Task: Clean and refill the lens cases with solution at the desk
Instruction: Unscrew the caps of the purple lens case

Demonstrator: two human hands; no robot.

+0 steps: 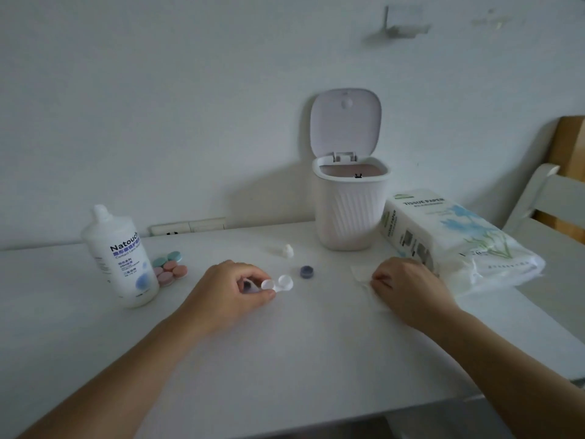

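Left hand (231, 288), fingers curled, pinching clear lens case (278, 284) on white counter (285, 359); right hand (408, 288), fingers bent, pinching tissue sheet (362, 274) flat on counter. Beyond, purple cap (307, 271), solution bottle (122, 258) upright at left beside pastel lens cases (169, 268), open bin (349, 201), tissue pack (456, 242).

plain white wall (158, 90), white desk (285, 359), wall socket strip (186, 227), wooden chair (560, 185), dim light

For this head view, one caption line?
Left hand pinches an open lens case; right hand grips a tissue on the desk.
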